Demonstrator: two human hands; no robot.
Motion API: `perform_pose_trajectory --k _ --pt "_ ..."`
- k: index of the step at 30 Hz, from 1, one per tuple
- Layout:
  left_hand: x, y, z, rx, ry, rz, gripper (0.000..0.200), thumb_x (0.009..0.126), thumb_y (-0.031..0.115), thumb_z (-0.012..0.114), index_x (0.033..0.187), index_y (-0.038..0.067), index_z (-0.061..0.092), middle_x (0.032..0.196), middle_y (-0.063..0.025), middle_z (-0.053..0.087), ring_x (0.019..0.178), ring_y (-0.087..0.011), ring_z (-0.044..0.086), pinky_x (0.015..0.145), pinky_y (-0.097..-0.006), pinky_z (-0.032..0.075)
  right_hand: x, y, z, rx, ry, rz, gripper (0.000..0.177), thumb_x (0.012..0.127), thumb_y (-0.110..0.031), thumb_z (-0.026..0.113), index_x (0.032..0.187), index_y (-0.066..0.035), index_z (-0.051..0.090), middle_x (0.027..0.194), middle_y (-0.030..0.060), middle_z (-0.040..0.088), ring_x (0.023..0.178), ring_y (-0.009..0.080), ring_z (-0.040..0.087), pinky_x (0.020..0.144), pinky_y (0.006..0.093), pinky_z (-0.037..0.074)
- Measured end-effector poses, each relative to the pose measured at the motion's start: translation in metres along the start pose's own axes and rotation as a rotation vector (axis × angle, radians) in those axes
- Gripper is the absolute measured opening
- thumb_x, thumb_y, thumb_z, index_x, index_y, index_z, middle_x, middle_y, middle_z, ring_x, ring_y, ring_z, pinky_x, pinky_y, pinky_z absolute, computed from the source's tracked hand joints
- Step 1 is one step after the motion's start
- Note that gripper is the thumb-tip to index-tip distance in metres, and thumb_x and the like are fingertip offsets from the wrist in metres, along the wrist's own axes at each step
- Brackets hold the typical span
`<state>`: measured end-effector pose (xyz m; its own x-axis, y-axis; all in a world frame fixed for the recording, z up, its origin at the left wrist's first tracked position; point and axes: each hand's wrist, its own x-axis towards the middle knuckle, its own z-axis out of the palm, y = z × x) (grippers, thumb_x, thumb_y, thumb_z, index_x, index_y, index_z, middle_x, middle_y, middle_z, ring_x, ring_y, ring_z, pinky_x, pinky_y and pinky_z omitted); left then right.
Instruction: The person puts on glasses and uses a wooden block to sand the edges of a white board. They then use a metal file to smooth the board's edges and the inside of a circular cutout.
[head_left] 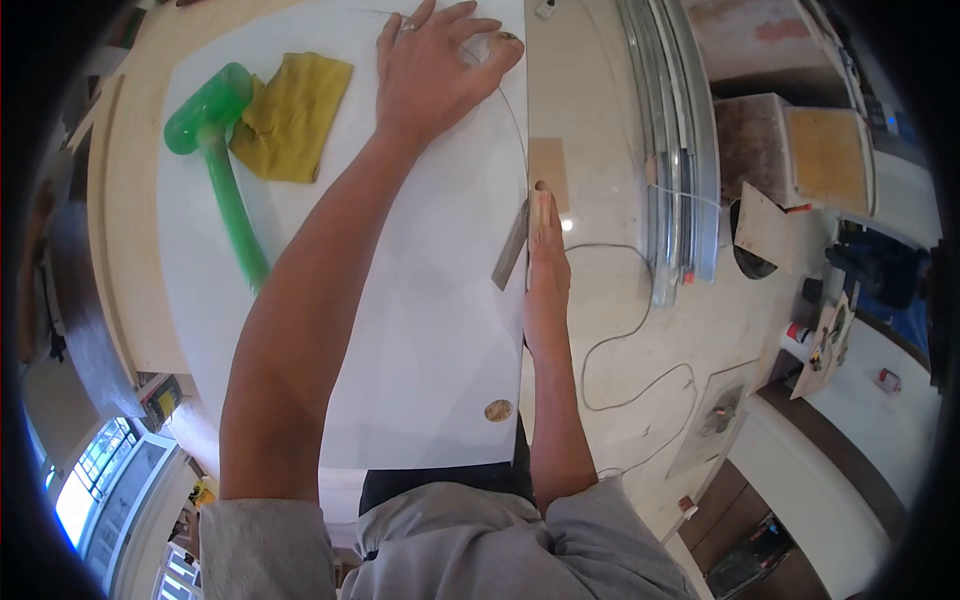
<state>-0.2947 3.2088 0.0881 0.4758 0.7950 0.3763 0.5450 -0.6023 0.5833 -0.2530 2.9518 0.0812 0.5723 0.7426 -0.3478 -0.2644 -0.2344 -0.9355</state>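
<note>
A large white board (430,330) lies in front of me. My left hand (435,75) rests on its far part, fingers spread, with the thumb by a round hole (510,38) near the right edge. At that edge my right hand (547,265) presses the wooden handle of a sliding bevel (512,245) against the board's side. The bevel's metal blade lies slanted across the white surface. A thin dark curved line (515,115) runs from near my left hand toward the right edge. The right fingertips lie along the handle and are partly hidden.
A green mallet (230,195) and a yellow cloth or glove (295,118) lie on the board's left. A second round hole (498,410) is near my body. On the floor at right are long metal profiles (675,140), a grey cable (640,320) and boxes (755,150).
</note>
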Motion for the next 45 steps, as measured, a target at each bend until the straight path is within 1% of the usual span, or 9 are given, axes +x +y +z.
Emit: perform_pose_trajectory --k 14,20,22,24,28,31,40,43,45 --pt "-0.002 -0.004 0.002 0.009 0.011 -0.001 0.061 0.101 0.063 0.069 0.124 0.009 0.085 0.152 -0.0178 0.07 0.157 -0.0433 0.048 0.133 -0.0612 0.026 -0.038 0.005 -0.017 -0.03 -0.083 0.083 0.072 0.121 -0.046 0.044 0.177 -0.005 0.029 0.174 0.0073 0.04 0.14 0.0152 0.047 0.119 0.0301 0.037" --pt "-0.051 -0.006 -0.019 0.075 0.073 0.11 0.075 0.103 0.063 0.068 0.152 0.006 0.067 0.165 -0.0215 0.057 0.161 -0.0455 0.041 0.136 -0.0592 0.024 -0.034 0.008 -0.025 -0.024 -0.156 0.038 0.072 0.121 -0.046 0.045 0.177 -0.005 0.028 0.174 0.0068 0.04 0.139 0.015 0.048 0.119 0.0297 0.038" --pt "-0.102 0.015 -0.047 0.026 -0.035 0.072 0.072 0.11 0.053 0.061 0.166 0.009 0.051 0.173 -0.0206 0.048 0.165 -0.0447 0.035 0.138 -0.0594 0.022 -0.035 0.014 -0.027 -0.005 -0.17 0.017 0.071 0.122 -0.046 0.043 0.178 -0.004 0.027 0.176 0.0078 0.038 0.145 0.0167 0.046 0.121 0.0308 0.037" --pt "-0.161 0.023 -0.06 0.029 -0.11 0.017 0.051 0.113 0.037 0.057 0.162 0.023 0.063 0.17 -0.0064 0.057 0.166 -0.0362 0.038 0.138 -0.056 0.017 -0.035 0.02 -0.026 0.034 -0.163 0.003 0.071 0.122 -0.046 0.04 0.178 -0.005 0.026 0.178 0.0089 0.036 0.152 0.0185 0.044 0.124 0.0322 0.035" --pt "-0.217 0.046 -0.097 0.354 -0.338 0.023 0.055 0.119 0.034 0.048 0.173 0.03 0.047 0.182 -0.0003 0.039 0.171 -0.0317 0.028 0.14 -0.0568 0.014 -0.039 0.02 -0.019 0.022 -0.146 -0.037 0.071 0.123 -0.045 0.037 0.179 -0.003 0.022 0.182 0.0124 0.031 0.164 0.0229 0.034 0.132 0.0369 0.029" --pt "-0.213 0.052 -0.089 0.469 -0.286 0.033 0.053 0.118 0.038 0.051 0.17 0.031 0.05 0.177 -0.0023 0.046 0.165 -0.0346 0.038 0.136 -0.0626 0.025 -0.047 0.009 -0.011 0.005 -0.135 -0.07 0.071 0.124 -0.042 0.036 0.179 -0.001 0.019 0.183 0.0156 0.028 0.168 0.0254 0.029 0.138 0.0409 0.023" --pt "-0.219 0.045 -0.086 0.453 -0.183 0.083 0.051 0.118 0.037 0.05 0.169 0.031 0.052 0.174 -0.0032 0.051 0.164 -0.0342 0.04 0.137 -0.0617 0.025 -0.09 0.03 -0.024 0.042 -0.106 -0.009 0.069 0.124 -0.041 0.034 0.178 -0.001 0.022 0.183 0.0151 0.03 0.168 0.0246 0.029 0.138 0.0404 0.023" --pt "-0.215 0.051 -0.092 0.478 -0.288 0.095 0.061 0.116 0.041 0.052 0.17 0.012 0.047 0.176 -0.0188 0.044 0.167 -0.0422 0.031 0.138 -0.0595 0.019 -0.135 0.039 -0.036 0.009 -0.089 0.045 0.069 0.124 -0.041 0.036 0.178 -0.001 0.024 0.182 0.0147 0.031 0.168 0.0245 0.03 0.137 0.0402 0.024" --pt "-0.223 0.049 -0.091 0.433 -0.27 0.071 0.056 0.118 0.036 0.047 0.169 0.013 0.048 0.177 -0.0177 0.043 0.168 -0.0408 0.031 0.139 -0.0595 0.018 -0.162 0.043 -0.039 0.004 -0.072 0.066 0.069 0.123 -0.041 0.036 0.178 -0.001 0.025 0.182 0.0144 0.032 0.167 0.0244 0.031 0.137 0.0401 0.025"
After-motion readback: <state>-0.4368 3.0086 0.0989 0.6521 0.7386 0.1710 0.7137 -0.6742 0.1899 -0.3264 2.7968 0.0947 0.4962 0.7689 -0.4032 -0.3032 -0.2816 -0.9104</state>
